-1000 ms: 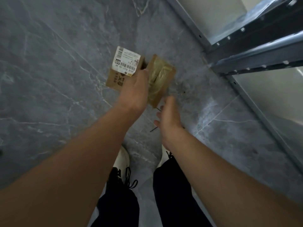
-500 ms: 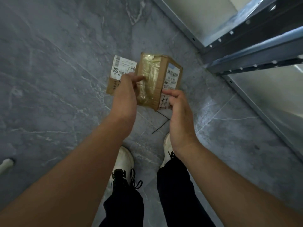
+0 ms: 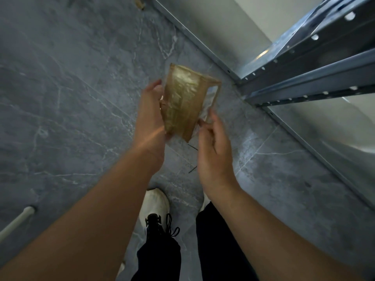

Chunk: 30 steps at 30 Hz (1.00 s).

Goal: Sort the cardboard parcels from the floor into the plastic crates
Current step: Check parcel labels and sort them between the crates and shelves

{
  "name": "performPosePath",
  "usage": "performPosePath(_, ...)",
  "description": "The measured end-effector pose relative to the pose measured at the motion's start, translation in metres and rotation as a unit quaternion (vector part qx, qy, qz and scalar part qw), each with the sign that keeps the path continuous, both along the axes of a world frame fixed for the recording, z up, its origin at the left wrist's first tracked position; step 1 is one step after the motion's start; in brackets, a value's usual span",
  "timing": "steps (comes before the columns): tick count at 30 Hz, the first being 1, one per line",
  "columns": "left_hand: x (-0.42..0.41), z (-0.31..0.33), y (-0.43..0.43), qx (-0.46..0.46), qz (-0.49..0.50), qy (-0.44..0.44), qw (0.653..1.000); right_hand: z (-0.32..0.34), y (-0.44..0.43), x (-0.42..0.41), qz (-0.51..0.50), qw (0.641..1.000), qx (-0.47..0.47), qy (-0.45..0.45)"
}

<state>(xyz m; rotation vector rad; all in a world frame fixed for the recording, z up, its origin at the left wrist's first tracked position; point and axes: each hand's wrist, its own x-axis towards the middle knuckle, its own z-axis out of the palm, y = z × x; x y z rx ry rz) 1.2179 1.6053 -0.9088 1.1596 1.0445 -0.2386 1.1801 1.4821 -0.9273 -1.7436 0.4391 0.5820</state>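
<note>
Two hands, one parcel (image 3: 183, 102) up off the floor (image 3: 60, 98)
So the left hand (image 3: 151, 118) cups its left side, fingers curled behind; long axis points away, tilted. The right hand (image 3: 215, 153) pinches the near lower corner. A metal rack (image 3: 304, 63) stands on the right, no crates showing.

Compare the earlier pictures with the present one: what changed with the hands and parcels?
The right hand came up and took hold of the taped parcel, which turned its taped face towards the camera. The labelled parcel that was behind the left hand no longer shows. Unchanged: the left hand's hold and the metal rack alongside.
</note>
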Motion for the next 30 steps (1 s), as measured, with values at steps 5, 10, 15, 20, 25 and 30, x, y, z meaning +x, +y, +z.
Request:
performPosePath(5,-0.003,0.009,0.005,0.025,-0.064,-0.032,0.997,0.013,0.007,-0.007,0.016,0.999,-0.025,-0.042)
performPosePath(10,-0.001,0.024,0.017,0.033,-0.073,-0.038,0.996,0.031,0.011,0.003,0.011,0.993,-0.048,-0.106)
performPosePath(15,0.001,0.055,0.021,0.026,-0.091,-0.032,0.995,0.068,0.007,0.024,-0.035,0.988,-0.025,-0.148)
performPosePath(20,-0.001,0.102,0.021,0.02,-0.13,-0.072,0.989,0.108,0.01,0.029,-0.137,0.974,-0.017,-0.177)
performPosePath(25,-0.014,0.156,0.018,0.003,-0.17,-0.118,0.978,0.17,0.008,0.012,-0.233,0.954,0.002,-0.191)
performPosePath(30,-0.035,0.232,0.017,0.022,-0.221,-0.157,0.962,0.245,-0.001,-0.023,-0.257,0.949,-0.004,-0.181)
